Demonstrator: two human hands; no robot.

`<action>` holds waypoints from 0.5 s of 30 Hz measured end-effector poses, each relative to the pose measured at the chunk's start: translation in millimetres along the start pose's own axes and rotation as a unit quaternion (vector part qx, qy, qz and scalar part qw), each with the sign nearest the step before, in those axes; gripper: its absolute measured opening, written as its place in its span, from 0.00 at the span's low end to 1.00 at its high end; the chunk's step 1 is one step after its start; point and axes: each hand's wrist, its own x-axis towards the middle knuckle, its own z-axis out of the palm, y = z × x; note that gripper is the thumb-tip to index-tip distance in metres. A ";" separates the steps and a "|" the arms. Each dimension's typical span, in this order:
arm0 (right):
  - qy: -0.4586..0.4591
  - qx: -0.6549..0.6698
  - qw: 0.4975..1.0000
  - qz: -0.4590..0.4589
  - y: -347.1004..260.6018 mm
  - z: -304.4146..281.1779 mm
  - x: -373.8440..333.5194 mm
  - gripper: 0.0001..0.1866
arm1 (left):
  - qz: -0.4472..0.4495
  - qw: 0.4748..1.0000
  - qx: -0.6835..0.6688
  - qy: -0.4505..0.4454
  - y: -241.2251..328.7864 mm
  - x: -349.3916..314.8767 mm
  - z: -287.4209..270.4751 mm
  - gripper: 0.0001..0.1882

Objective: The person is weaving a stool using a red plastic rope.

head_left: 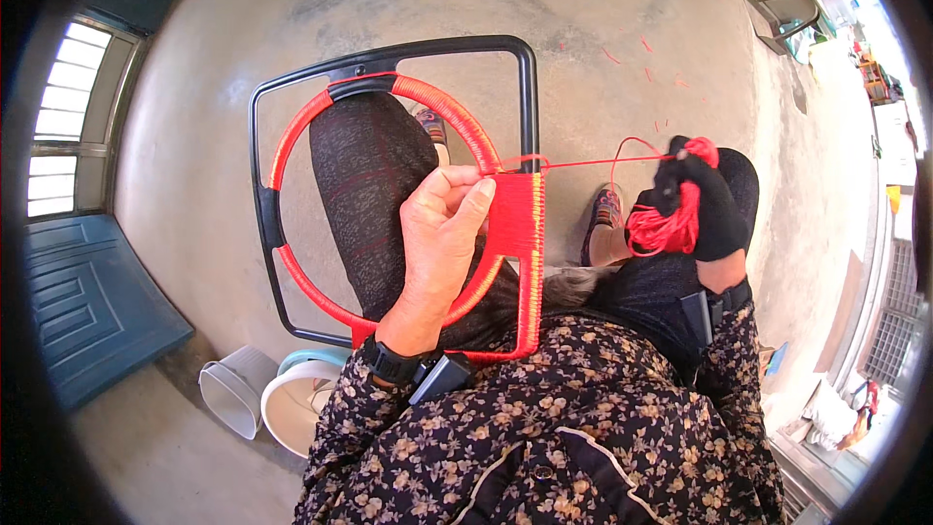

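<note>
Pinching the red cord wrapping (515,219) where it crosses the inner ring, the left hand (439,233) has its thumb and fingertips closed on the band of wound strands. That band fills the gap between the red-wrapped ring (292,131) and the right bar of the black square frame (389,51), which lies tilted across the person's knees. From the band 1 taut strand (593,162) runs to the right hand (705,204) (it wears a black glove), whose fingers are clenched around a loose bundle of red cord (661,228). The 2 hands are well apart, with the strand stretched between them. On the concrete floor by the left elbow sit a grey tub (233,389) and a pale bowl (292,408), touching each other.
</note>
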 end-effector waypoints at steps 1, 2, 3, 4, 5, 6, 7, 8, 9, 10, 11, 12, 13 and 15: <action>0.014 0.043 0.998 -0.041 -2.8 -6.0 -2.8 0.06 | -0.002 1.000 -0.002 -0.002 -0.3 0.5 0.8 0.03; 0.014 0.043 0.998 -0.040 -6.3 -6.7 -6.2 0.06 | -0.002 1.000 -0.003 -0.002 -0.8 0.7 0.5 0.03; 0.004 0.009 0.998 -0.065 -12.3 -5.1 -10.7 0.07 | -0.003 1.000 0.005 -0.003 -1.3 1.1 0.2 0.03; -0.006 -0.025 0.996 -0.089 -15.5 -4.0 -12.8 0.07 | -0.004 1.000 0.012 -0.003 -1.7 1.3 -0.1 0.03; 0.001 -0.012 0.994 -0.105 -14.4 -0.7 -11.6 0.09 | -0.004 1.000 0.012 -0.003 -1.8 1.4 0.0 0.03; 0.001 -0.012 0.994 -0.106 -15.1 4.3 -12.3 0.09 | -0.006 1.000 0.002 -0.002 -1.7 1.4 0.0 0.03; 0.055 -0.029 0.989 -0.136 -16.7 11.8 -14.2 0.09 | -0.007 1.000 -0.009 -0.002 -1.7 1.5 0.2 0.03; 0.107 -0.044 0.979 -0.166 -18.5 22.1 -15.3 0.09 | -0.007 1.000 -0.008 0.000 -1.9 1.1 -0.8 0.03; 0.101 0.021 0.981 -0.163 -19.5 29.8 -15.6 0.10 | -0.002 1.000 -0.018 -0.002 -2.6 0.9 -1.9 0.03; 0.099 0.021 0.982 -0.162 -20.2 30.4 -15.7 0.10 | 0.002 1.000 -0.027 -0.003 -3.1 0.5 -2.9 0.04; 0.032 0.070 0.984 -0.159 -23.5 35.3 -16.9 0.10 | 0.001 1.000 -0.028 -0.005 -3.1 1.1 -2.2 0.04; -0.035 0.119 0.980 -0.154 -28.0 42.6 -18.3 0.10 | 0.000 0.999 -0.032 -0.010 -3.0 1.7 -1.5 0.04; -0.009 0.112 0.982 -0.154 -31.2 52.4 -23.7 0.11 | 0.000 0.999 -0.036 -0.016 -3.0 2.3 -0.7 0.03; -0.080 0.142 0.977 -0.139 -35.3 68.3 -22.2 0.11 | 0.016 0.999 -0.021 -0.022 -6.0 2.3 -0.5 0.03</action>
